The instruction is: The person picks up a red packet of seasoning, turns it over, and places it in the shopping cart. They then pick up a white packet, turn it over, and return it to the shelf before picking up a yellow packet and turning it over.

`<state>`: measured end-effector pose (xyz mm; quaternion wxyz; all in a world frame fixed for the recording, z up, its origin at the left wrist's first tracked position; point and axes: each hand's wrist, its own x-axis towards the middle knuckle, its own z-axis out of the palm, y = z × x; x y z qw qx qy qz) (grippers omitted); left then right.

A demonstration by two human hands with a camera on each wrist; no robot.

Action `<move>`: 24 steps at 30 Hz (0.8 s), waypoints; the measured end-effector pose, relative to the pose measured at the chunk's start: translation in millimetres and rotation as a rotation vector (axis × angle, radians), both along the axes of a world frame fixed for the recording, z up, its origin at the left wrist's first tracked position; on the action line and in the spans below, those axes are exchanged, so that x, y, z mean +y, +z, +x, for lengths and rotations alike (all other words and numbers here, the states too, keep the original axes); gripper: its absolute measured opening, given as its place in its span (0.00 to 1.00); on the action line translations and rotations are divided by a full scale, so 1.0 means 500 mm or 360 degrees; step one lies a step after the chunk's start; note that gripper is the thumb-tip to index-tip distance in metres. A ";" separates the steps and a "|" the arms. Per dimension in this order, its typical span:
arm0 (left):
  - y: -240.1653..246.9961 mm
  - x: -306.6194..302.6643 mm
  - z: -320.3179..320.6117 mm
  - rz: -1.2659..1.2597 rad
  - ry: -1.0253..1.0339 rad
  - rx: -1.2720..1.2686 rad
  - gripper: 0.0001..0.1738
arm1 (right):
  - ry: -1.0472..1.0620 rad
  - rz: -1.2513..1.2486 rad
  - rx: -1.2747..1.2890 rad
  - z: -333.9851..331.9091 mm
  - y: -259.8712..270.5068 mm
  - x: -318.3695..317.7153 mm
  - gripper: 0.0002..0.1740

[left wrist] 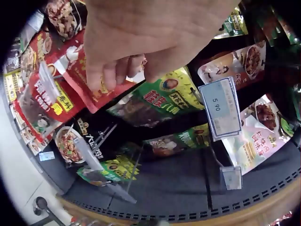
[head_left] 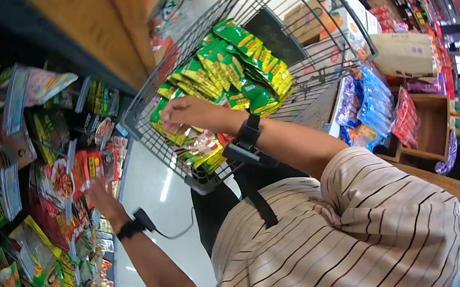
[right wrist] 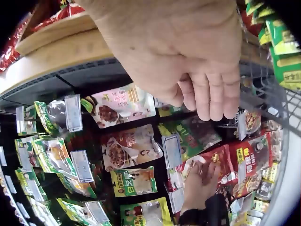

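Observation:
In the head view my left hand point(head_left: 107, 202) reaches to the rack on the left, beside red food packets point(head_left: 88, 170). In the left wrist view its fingers lie over the front of a red packet point(left wrist: 77, 84), touching it without curling round it. A green and yellow packet point(left wrist: 157, 101) hangs alongside. My right hand point(head_left: 194, 112) hovers over the shopping cart point(head_left: 203, 183), its fingers loosely bent with nothing in them. Below it, green and yellow packets point(head_left: 247, 43) lie piled in the cart. The right wrist view shows its palm and slack fingers.
Price tags point(left wrist: 218, 108) stick out on hooks between the hanging packets. A cardboard box point(head_left: 307, 21) appears beyond the cart's wire side. On the right, a wooden display point(head_left: 431, 125) holds blue bags point(head_left: 375, 101). White floor point(head_left: 153, 174) shows between rack and cart.

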<state>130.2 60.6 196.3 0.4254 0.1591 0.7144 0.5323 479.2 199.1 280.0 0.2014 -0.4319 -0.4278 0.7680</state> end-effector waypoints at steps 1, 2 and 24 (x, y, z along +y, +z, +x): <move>0.025 -0.021 0.039 -0.0058 0.0039 -0.0025 0.27 | -0.0060 -0.0009 -0.0059 0.046 -0.007 0.006 0.14; 0.050 -0.042 0.078 -0.0115 0.0079 -0.0052 0.27 | -0.0114 -0.0020 -0.0118 0.090 -0.016 0.016 0.14; 0.298 -0.049 0.475 -0.0222 -0.0023 -0.0080 0.24 | 0.0752 0.0538 -0.2047 0.525 -0.287 0.213 0.21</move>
